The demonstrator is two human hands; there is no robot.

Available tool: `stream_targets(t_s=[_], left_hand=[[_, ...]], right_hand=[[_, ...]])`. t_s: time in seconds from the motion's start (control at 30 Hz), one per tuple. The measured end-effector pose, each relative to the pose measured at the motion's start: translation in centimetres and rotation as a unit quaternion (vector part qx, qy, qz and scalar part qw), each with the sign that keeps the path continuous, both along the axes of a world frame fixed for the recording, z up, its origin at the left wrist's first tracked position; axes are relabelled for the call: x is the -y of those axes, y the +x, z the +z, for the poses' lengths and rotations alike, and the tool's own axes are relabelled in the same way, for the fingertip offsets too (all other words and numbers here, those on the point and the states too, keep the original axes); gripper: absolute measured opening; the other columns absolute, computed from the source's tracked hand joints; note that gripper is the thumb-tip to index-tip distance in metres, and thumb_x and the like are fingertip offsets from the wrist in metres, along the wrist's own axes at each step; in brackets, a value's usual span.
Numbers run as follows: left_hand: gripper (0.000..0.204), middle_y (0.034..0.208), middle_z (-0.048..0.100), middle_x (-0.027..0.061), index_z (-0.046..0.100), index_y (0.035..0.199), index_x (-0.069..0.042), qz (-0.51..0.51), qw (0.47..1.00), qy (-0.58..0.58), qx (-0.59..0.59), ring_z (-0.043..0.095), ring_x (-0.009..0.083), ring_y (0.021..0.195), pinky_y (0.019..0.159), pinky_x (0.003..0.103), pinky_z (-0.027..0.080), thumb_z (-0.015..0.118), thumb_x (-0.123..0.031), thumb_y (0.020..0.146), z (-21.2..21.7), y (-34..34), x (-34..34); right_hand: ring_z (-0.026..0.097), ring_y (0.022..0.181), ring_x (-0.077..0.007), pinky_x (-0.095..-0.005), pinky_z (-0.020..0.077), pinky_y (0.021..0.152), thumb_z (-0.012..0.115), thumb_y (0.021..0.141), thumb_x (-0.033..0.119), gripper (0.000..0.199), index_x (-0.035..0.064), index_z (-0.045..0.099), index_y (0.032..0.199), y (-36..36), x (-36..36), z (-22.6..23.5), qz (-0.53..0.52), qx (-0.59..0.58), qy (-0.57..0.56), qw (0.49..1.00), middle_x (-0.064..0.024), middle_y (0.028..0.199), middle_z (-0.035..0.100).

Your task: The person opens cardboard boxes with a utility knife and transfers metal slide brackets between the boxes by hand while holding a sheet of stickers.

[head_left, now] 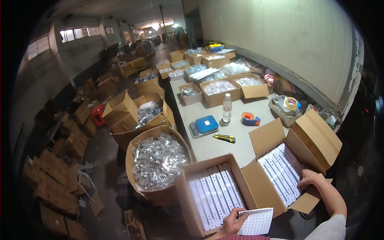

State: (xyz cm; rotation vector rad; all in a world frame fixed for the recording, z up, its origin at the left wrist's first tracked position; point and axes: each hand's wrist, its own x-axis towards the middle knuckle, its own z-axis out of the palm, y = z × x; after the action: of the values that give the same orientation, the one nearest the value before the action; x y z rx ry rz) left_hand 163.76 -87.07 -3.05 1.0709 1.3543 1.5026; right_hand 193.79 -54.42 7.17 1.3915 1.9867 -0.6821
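Note:
My left hand is closed on a white card printed with rows of small dark marks, held by its left edge at the near side of an open carton. Thin white packs with dark specks stand on edge in a row inside that carton. My right hand reaches into a second open carton on the right, at the right end of a similar row of white packs. Its fingers are curled, and whatever lies between them is hidden.
A large carton of clear plastic bags stands left of the table. On the table are a blue-topped scale, a yellow-black utility knife, a plastic bottle and a tape dispenser. Several filled boxes stand farther back.

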Motion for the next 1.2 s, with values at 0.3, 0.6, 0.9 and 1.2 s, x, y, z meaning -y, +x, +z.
stream_targets(t_s=[0.3, 0.6, 0.9, 1.2], left_hand=[[0.020, 0.091, 0.069, 0.0106, 0.058, 0.111, 0.001, 0.030, 0.999, 0.037, 0.010, 0.065, 0.0128, 0.084, 0.073, 0.027, 0.053, 0.067, -0.011, 0.098, 1.0, -0.6, -0.9], [0.013, 0.086, 0.067, 0.0085, 0.060, 0.100, 0.003, 0.010, 0.999, 0.017, -0.051, 0.062, 0.0091, 0.073, 0.062, 0.024, 0.051, 0.069, 0.000, 0.092, 2.1, 0.0, -1.0], [0.015, 0.087, 0.067, 0.0100, 0.057, 0.103, 0.004, 0.055, 0.997, -0.009, -0.061, 0.063, 0.0111, 0.076, 0.065, 0.026, 0.052, 0.066, -0.004, 0.094, 1.7, 0.0, -0.5], [0.016, 0.091, 0.068, 0.0101, 0.062, 0.104, 0.004, 0.019, 0.997, 0.033, -0.070, 0.066, 0.0131, 0.080, 0.070, 0.027, 0.054, 0.070, 0.000, 0.090, 2.0, -0.5, -0.1]], right_hand=[[0.061, 0.106, -0.0457, -0.0413, 0.0494, 0.096, 0.076, 0.069, 0.029, 0.087, -0.0095, 0.039, 0.138, 5.2, 0.6, -5.4, 0.063, -0.270, 0.240, 0.930, -0.0342, 0.105, 0.062], [0.064, 0.104, -0.0417, -0.0461, 0.0520, 0.088, 0.077, 0.073, 0.032, 0.051, -0.0028, 0.062, 0.106, 2.1, 2.0, -1.7, -0.023, -0.110, 0.219, 0.969, -0.0270, 0.106, 0.066], [0.065, 0.095, -0.0276, -0.0367, 0.0506, 0.084, 0.079, 0.071, 0.031, 0.056, -0.0043, 0.062, 0.111, -0.9, 5.2, 4.6, -0.239, -0.194, 0.100, 0.946, -0.0170, 0.100, 0.067], [0.064, 0.076, -0.0150, -0.0283, 0.0527, 0.073, 0.069, 0.077, 0.004, 0.043, -0.0039, 0.057, 0.117, -2.2, 9.6, 3.2, -0.333, -0.523, -0.047, 0.783, -0.0079, 0.089, 0.065]])
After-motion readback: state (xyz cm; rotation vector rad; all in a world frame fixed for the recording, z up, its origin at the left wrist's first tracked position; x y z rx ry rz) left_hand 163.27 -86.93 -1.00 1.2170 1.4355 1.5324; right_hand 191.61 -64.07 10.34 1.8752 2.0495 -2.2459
